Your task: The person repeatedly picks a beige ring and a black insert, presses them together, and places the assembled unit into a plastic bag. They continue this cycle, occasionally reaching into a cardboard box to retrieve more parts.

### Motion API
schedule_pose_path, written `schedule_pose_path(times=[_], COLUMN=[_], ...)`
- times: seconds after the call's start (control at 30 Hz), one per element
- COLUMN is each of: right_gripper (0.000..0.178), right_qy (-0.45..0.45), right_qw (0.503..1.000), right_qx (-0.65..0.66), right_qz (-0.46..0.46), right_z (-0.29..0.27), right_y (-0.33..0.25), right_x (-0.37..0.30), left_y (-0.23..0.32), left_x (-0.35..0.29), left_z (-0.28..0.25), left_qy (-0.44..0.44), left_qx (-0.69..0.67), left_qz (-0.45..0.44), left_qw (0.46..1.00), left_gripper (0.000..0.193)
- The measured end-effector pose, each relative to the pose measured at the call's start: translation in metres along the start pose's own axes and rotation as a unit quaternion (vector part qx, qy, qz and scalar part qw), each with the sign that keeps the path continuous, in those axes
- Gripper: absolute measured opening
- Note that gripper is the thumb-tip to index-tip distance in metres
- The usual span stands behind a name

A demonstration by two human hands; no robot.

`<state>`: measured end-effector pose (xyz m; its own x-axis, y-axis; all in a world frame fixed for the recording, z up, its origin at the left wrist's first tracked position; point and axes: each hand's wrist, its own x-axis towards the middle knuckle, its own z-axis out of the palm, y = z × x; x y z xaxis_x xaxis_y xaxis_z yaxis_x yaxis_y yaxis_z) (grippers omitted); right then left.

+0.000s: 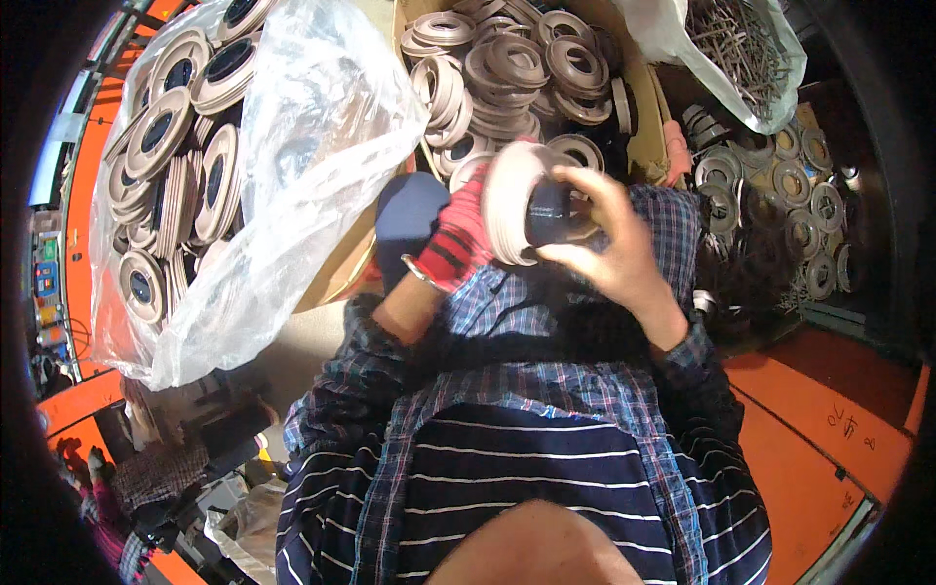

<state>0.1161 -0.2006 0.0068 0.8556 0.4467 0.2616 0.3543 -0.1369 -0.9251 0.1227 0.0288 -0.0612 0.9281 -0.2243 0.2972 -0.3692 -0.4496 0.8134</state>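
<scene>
In front of my lap I hold a beige ring-shaped part [505, 210], which looks like a stack of several rings and is slightly blurred. My left hand [460, 239], in a red and black striped glove, is closed around its left side. A dark, shiny cylindrical piece [549, 208] shows at the middle of the beige part. My bare right hand [624, 249] has its thumb and fingers curved around this dark piece from the right. Whether the dark piece is seated in the ring or apart from it, I cannot tell.
Ahead stands a cardboard box [639, 117] of beige rings. At left, a clear plastic bag [322, 127] holds more rings with dark centres. Metal rings [770, 210] lie at right below a bag of thin metal pieces [741, 58]. Another person's gloved hand [73, 463] shows lower left.
</scene>
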Motion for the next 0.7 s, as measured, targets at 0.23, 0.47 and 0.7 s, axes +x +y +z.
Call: schedule_pose_path(times=[0.23, 0.47, 0.7], right_gripper=[0.072, 0.066, 0.053], right_qy=[-0.014, 0.049, 0.099], right_qw=[0.974, 0.989, 0.828], right_qx=[-0.206, 0.051, 0.392], right_qz=[-0.094, 0.128, 0.389], right_z=[0.011, 0.031, 0.023], right_y=[-0.002, 0.002, 0.010], right_x=[-0.015, -0.026, -0.014], left_y=[0.065, 0.106, 0.092], left_x=[-0.041, -0.048, -0.051], left_z=[0.000, 0.004, 0.019], left_qy=[0.004, 0.078, 0.066], left_qx=[0.019, -0.231, 0.066], left_qz=[-0.063, -0.170, 0.112], left_qw=[0.998, 0.955, 0.989], left_gripper=[0.053, 0.059, 0.067])
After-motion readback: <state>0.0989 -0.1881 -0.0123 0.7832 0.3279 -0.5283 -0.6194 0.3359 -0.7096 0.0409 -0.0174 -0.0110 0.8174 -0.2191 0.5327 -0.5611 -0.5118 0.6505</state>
